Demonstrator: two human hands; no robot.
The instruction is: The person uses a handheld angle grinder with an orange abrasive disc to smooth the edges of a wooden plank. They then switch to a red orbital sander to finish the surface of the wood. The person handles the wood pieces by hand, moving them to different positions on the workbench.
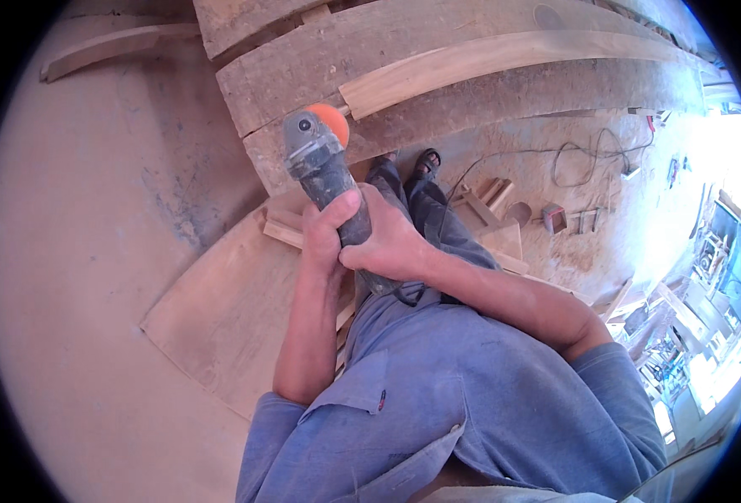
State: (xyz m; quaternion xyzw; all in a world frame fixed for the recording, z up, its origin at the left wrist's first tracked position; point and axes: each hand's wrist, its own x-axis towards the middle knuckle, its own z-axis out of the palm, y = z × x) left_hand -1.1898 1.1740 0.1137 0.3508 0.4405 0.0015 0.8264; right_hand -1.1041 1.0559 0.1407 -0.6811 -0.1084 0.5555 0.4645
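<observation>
Both my hands grip a dusty grey angle grinder [327, 172] in front of my body. My left hand [322, 230] wraps the left side of its body, thumb laid across the top. My right hand [390, 239] closes round the rear part from the right. An orange disc [333, 122] on the grinder's head is beside the near end of a long pale wooden board [471, 63]. Whether disc and wood touch, I cannot tell. That board lies on a worn plank workbench [295, 92].
A power cord [572, 159] loops over the dusty floor on the right. Wood offcuts [496, 194] and a small reddish box [555, 219] lie near my feet. A plywood sheet [219, 310] leans at the left wall. Another curved wooden piece [119, 46] is at the far left.
</observation>
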